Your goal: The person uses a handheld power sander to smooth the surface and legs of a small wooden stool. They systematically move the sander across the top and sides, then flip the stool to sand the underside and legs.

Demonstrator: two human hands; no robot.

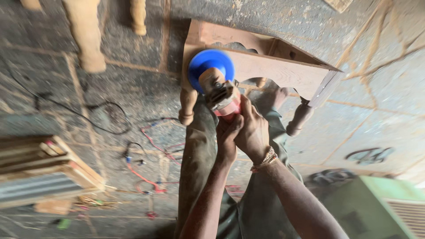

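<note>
Nearest the camera, both bare forearms reach forward over olive trousers [199,155], and the left hand [227,140] and right hand [253,129], the right wrist ringed by a beaded bracelet [264,160], wrap together around the red body of a handheld sander [223,99]; each grip is pressed tight around that tool. Just beyond the hands, the sander's round, smooth blue disc [208,66] lies against the raw wooden frame [265,62], a pale, dusty piece with a scalloped rail and turned, bulbous legs. Left of the frame, red and black cables [146,146] trail over the cracked, gritty floor [376,102], beside stacked timber offcuts [44,168]. Right of the frame and nearer the camera sits a green metal box [380,199]. Farther off, beyond the frame, stand more pale turned legs [86,35].
</note>
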